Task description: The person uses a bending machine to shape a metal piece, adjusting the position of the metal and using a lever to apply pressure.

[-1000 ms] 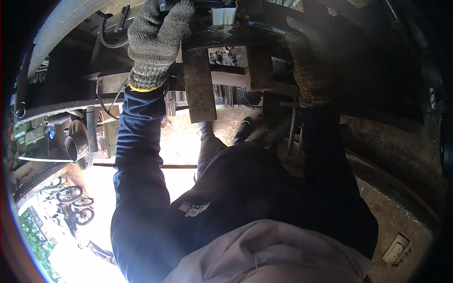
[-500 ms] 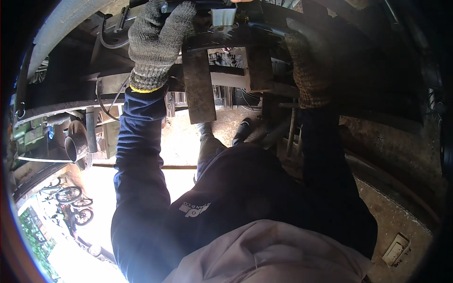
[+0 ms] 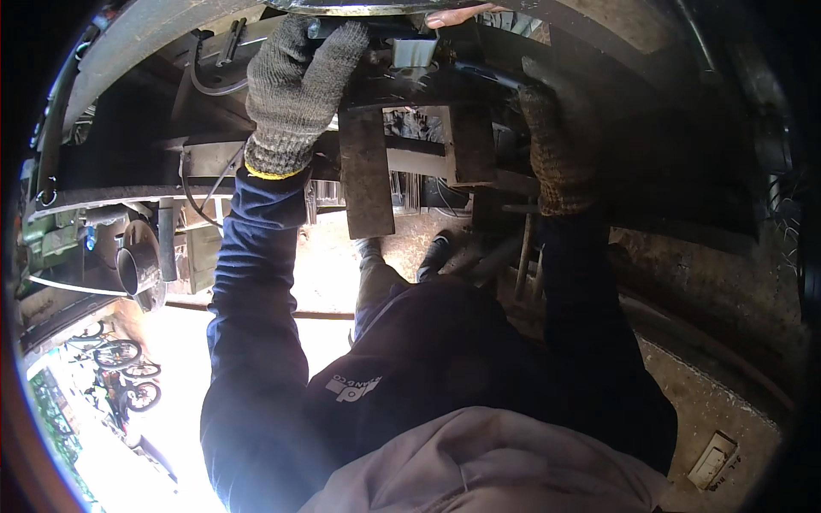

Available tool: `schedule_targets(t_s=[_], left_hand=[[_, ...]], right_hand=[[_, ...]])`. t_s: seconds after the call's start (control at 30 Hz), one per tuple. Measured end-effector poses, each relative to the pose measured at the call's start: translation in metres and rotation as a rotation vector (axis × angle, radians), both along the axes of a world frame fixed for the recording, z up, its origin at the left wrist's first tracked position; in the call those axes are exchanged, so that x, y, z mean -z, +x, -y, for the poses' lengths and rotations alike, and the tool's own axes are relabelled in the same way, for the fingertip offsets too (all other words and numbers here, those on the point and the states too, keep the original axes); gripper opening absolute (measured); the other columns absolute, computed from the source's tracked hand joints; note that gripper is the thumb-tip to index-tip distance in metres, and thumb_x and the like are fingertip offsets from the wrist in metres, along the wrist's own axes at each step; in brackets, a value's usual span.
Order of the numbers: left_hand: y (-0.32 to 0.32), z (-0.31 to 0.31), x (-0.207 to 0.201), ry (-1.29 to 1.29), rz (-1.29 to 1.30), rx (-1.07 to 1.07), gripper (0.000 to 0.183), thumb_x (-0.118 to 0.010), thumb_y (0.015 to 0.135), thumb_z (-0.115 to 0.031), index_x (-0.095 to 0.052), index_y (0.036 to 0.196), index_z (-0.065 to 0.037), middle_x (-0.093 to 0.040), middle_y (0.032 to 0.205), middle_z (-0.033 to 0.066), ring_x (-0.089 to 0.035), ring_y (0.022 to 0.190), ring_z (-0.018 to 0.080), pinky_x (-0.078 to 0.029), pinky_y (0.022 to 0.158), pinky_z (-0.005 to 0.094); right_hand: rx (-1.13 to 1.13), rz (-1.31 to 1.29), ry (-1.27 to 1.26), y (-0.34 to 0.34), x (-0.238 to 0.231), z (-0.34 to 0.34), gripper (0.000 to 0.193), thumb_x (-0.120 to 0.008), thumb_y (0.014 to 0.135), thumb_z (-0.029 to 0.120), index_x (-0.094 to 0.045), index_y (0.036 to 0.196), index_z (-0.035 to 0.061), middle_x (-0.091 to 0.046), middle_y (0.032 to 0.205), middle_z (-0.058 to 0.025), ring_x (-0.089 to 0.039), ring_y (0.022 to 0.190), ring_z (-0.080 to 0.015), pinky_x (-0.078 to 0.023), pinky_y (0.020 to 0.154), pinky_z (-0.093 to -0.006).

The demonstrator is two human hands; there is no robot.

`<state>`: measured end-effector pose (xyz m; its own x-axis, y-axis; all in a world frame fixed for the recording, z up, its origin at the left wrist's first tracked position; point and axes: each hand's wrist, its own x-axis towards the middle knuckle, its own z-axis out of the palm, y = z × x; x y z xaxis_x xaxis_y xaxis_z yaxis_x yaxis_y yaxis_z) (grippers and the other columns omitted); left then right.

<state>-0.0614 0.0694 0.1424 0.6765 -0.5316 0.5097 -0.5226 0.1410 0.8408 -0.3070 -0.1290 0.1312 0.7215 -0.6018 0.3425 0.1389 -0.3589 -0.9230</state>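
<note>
My left hand [image 3: 304,103], in a grey knit glove with a yellow cuff edge, is raised at the top of the view. Its fingers close around a dark round bar [image 3: 372,31]. My right hand [image 3: 560,150], in a similar but browner glove, is up at the right in deep shadow. It is closed at the end of a dark tube [image 3: 486,73]; its fingertips are hard to make out. Between my hands sits a small shiny square-sided metal piece [image 3: 413,53] on a dark wet-looking surface. Another person's bare finger [image 3: 462,15] rests just above it.
Two flat upright blocks, a longer left one [image 3: 366,171] and a shorter right one [image 3: 470,145], stand below the dark surface. A curved metal rim [image 3: 359,10] crosses the top. At left are a round metal pipe end [image 3: 137,261] and bicycles [image 3: 120,355] outside.
The view has tilted, so everything at the top sits lower. The metal rim and more of the other person's finger have come into sight. Both my hands keep their holds.
</note>
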Motion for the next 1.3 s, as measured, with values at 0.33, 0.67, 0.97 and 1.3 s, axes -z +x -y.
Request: schedule_targets(t_s=[0.33,0.67,0.97,1.3], left_hand=[[0.001,0.0,0.005,-0.016,0.163,0.002,0.029,-0.077,0.095,-0.015,-0.071,0.121,-0.003,-0.075,0.099,0.0052,-0.067,0.085,0.0102,-0.053,0.077,0.0269],[-0.003,0.002,0.005,-0.059,-0.056,0.079,0.028,-0.073,0.099,-0.017,-0.07,0.124,-0.005,-0.076,0.107,0.0054,-0.069,0.091,0.0103,-0.055,0.079,0.0266],[-0.003,0.001,0.005,-0.05,-0.106,0.075,0.029,-0.076,0.096,-0.016,-0.071,0.122,-0.005,-0.076,0.104,0.0053,-0.07,0.09,0.0105,-0.055,0.079,0.0253],[0.015,-0.003,0.006,0.103,0.68,-0.109,0.028,-0.074,0.096,-0.013,-0.071,0.122,-0.003,-0.078,0.107,0.009,-0.073,0.092,0.014,-0.057,0.081,0.0271]], right_hand=[[0.03,-0.026,0.119,0.0,-0.001,-0.004,0.04,-0.072,0.1,0.022,-0.064,0.134,0.0038,-0.067,0.111,-0.0016,-0.062,0.096,-0.009,-0.053,0.082,-0.0259],[0.033,0.008,-0.005,0.003,0.001,-0.001,0.038,-0.071,0.1,0.02,-0.063,0.134,0.003,-0.068,0.11,-0.0035,-0.065,0.094,-0.0109,-0.054,0.085,-0.0278],[0.055,-0.01,-0.029,0.003,0.0,-0.004,0.039,-0.072,0.1,0.022,-0.064,0.134,0.0034,-0.068,0.11,-0.0029,-0.062,0.094,-0.0094,-0.053,0.085,-0.027],[-0.012,0.133,0.093,0.007,-0.001,-0.006,0.046,-0.074,0.098,0.03,-0.064,0.133,0.002,-0.068,0.115,-0.008,-0.065,0.095,-0.0125,-0.058,0.08,-0.0283]])
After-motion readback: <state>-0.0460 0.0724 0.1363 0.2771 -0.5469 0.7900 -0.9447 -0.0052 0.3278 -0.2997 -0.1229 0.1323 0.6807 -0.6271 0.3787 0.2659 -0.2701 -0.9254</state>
